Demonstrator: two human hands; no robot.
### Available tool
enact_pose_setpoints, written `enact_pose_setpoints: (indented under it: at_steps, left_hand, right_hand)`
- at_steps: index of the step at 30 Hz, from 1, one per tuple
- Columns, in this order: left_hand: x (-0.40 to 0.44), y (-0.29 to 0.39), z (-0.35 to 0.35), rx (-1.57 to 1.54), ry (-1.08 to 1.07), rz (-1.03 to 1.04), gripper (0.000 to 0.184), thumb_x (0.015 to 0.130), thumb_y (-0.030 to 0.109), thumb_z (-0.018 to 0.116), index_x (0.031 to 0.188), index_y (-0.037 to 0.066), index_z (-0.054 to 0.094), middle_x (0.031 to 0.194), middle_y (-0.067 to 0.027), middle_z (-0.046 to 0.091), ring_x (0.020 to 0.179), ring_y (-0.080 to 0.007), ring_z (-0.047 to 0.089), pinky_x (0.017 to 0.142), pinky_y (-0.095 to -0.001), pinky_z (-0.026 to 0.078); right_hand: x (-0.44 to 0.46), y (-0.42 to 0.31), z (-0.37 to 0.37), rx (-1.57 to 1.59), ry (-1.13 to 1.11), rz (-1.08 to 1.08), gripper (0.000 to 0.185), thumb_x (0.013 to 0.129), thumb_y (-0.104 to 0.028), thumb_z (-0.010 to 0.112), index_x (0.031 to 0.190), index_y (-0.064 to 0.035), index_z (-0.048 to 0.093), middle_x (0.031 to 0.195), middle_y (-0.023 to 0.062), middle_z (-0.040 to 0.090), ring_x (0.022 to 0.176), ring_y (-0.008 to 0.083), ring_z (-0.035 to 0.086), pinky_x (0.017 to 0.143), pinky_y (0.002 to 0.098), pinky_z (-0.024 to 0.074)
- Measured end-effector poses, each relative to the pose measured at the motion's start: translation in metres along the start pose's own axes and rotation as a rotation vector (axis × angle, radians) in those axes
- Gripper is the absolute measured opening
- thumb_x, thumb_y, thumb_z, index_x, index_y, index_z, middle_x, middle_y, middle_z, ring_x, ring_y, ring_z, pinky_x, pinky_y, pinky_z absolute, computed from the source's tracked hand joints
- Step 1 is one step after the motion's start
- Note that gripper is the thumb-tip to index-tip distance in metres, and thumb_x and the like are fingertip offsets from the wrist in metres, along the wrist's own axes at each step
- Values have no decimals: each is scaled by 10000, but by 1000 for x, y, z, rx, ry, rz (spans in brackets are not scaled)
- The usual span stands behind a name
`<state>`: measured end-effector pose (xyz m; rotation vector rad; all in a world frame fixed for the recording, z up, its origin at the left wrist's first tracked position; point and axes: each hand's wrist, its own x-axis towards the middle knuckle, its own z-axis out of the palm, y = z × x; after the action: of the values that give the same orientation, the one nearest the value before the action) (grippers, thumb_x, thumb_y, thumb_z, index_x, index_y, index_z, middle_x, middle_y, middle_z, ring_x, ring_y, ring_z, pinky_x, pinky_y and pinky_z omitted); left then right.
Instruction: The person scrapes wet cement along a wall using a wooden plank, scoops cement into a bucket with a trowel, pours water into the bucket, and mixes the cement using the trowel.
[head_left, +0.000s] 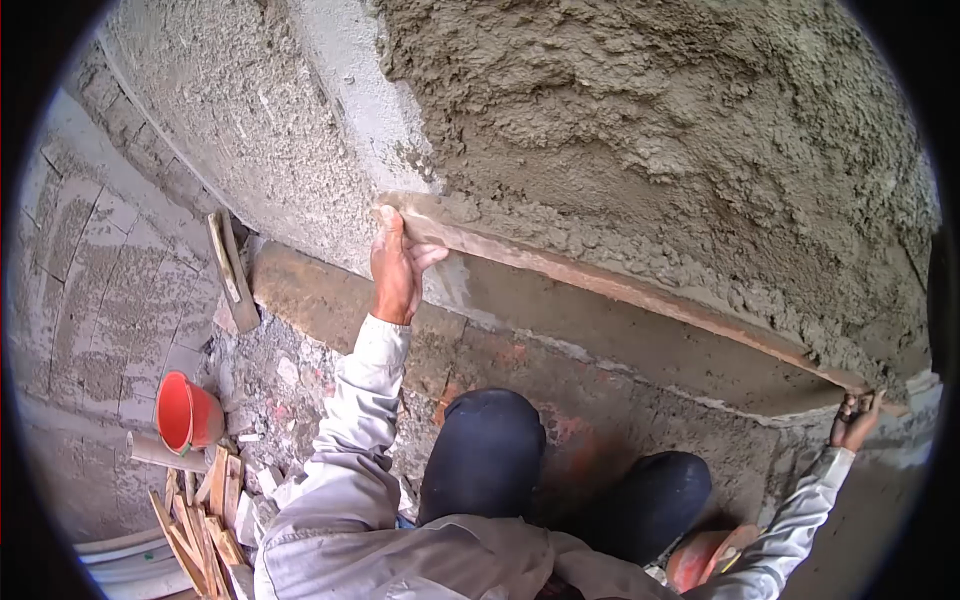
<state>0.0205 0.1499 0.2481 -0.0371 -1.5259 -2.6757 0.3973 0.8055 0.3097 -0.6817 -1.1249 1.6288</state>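
A long straight board (600, 283) lies against the wall, its upper edge loaded with wet mortar. My left hand (398, 268) grips its left end, thumb up on the face and fingers beneath. At the far right, my right hand (856, 418) holds the other end with bent fingers. Above the board the wall bears rough wet plaster (640, 110). Below it a smoother, darker band of wall (600, 325) shows. The board slopes down to the right in the view.
An orange bucket (190, 412) stands on the left, near a pile of wood pieces (205, 520). Two wood strips (232, 270) lean by the wall corner. Rubble (290, 375) covers the ground. Another red-orange container (700, 558) is partly hidden near my right arm.
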Motion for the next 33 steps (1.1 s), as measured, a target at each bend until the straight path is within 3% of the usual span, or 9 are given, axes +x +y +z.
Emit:
enact_pose_setpoints:
  at_steps: [7, 9, 11, 14, 18, 19, 21, 29, 33]
  left_hand:
    - [64, 165, 41, 177, -88, 461, 608, 995, 448, 381, 1206, -118, 452, 958, -232, 620, 623, -202, 680, 524, -241, 609]
    - [101, 231, 37, 268, -169, 576, 574, 1002, 413, 385, 1221, -113, 447, 1005, -228, 598, 713, -220, 689, 582, -258, 618]
    - [136, 293, 45, 228, 14, 624, 445, 1003, 363, 436, 1201, -30, 505, 1127, -159, 614, 1006, -218, 639, 808, -287, 586]
    - [179, 377, 29, 177, -5, 546, 470, 951, 391, 549, 1260, 43, 489, 1191, -137, 572, 1031, -255, 627, 837, -300, 579]
    - [168, 372, 31, 183, -8, 487, 473, 920, 432, 589, 1227, 78, 520, 1131, -104, 603, 956, -226, 651, 739, -273, 598]
    - [158, 359, 32, 226, -47, 524, 643, 898, 506, 578, 1216, -44, 475, 1016, -195, 607, 838, -260, 682, 622, -249, 618]
    - [140, 323, 33, 206, -19, 524, 665, 920, 506, 538, 1277, -45, 431, 1025, -215, 576, 743, -219, 667, 581, -219, 606]
    - [48, 116, 18, 128, -89, 315, 609, 966, 486, 454, 1214, -70, 467, 986, -185, 617, 662, -160, 652, 522, -218, 576]
    - [37, 131, 54, 165, -94, 403, 575, 968, 486, 452, 1150, -54, 523, 969, -163, 638, 666, -154, 664, 525, -194, 574]
  right_hand:
    - [-8, -19, 39, 113, -156, 17, 269, 993, -325, 490, 1012, -59, 530, 758, 49, 508, 570, 98, 420, 428, 187, 336]
    - [-5, -36, 48, 133, -321, 9, 286, 999, -284, 487, 1087, -14, 517, 780, 85, 514, 582, 97, 429, 445, 176, 379]
    - [-20, -62, 89, 201, -371, 78, 325, 994, -288, 500, 1107, 17, 502, 794, 97, 515, 608, 102, 455, 479, 177, 428]
    - [-70, -84, 165, 231, -361, 26, 428, 988, -295, 511, 1108, 113, 465, 830, 119, 527, 671, 100, 503, 568, 174, 505]
    - [-103, -89, 193, 217, -297, -42, 403, 978, -293, 533, 1146, 72, 512, 934, 190, 601, 706, 87, 555, 605, 175, 548]
    - [-97, -83, 183, 230, -288, 39, 381, 972, -308, 541, 1136, 35, 526, 919, 184, 602, 687, 87, 557, 585, 170, 545]
    - [-104, -69, 176, 206, -241, 68, 318, 963, -337, 554, 1061, -34, 554, 871, 175, 607, 620, 90, 555, 524, 153, 528]
    - [-60, 7, 67, 95, -19, 168, 309, 958, -420, 524, 990, -113, 521, 770, 89, 590, 587, 102, 520, 462, 187, 407]
    - [-27, 19, 30, 134, -34, 152, 336, 956, -437, 526, 990, -103, 510, 746, 94, 573, 572, 99, 503, 446, 188, 377]
